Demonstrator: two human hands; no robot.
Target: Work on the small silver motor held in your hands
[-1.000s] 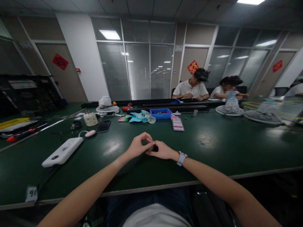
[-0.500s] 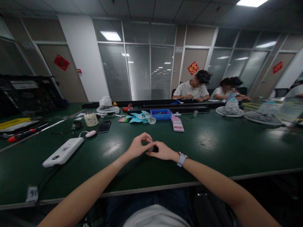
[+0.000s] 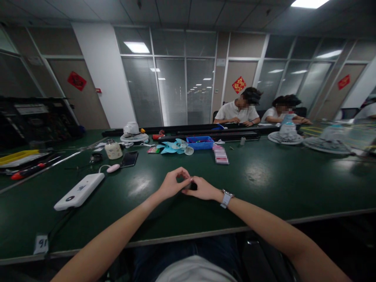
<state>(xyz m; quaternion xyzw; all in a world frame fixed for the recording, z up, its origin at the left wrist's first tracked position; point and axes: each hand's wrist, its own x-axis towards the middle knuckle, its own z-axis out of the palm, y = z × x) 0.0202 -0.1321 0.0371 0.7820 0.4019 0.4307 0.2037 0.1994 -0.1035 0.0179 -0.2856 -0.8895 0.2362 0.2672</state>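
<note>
Over the green table (image 3: 235, 211), in the middle of the head view, my two hands meet at the fingertips. My left hand (image 3: 174, 182) is curled, its thumb reaching to the right hand's fingers. My right hand (image 3: 204, 188), with a watch (image 3: 226, 198) on the wrist, is closed in a pinch from the other side. Between the hands a small grey, dark-edged object (image 3: 188, 186) shows in part; fingers hide most of it, and its kind cannot be made out. Beyond the hands lie light-blue fan blades (image 3: 172, 146) and a blue tray (image 3: 202, 145) of small parts.
A white power strip (image 3: 80, 192), a phone (image 3: 129, 158) and a cream jar (image 3: 113, 150) stand on the left. Pink-and-white paper (image 3: 220, 155) lies ahead. White fan parts (image 3: 284, 137) are at the back right. Two people (image 3: 237, 111) sit across the table.
Both hands keep nearly the same place and pose around the small object. The camera view has shifted slightly.
</note>
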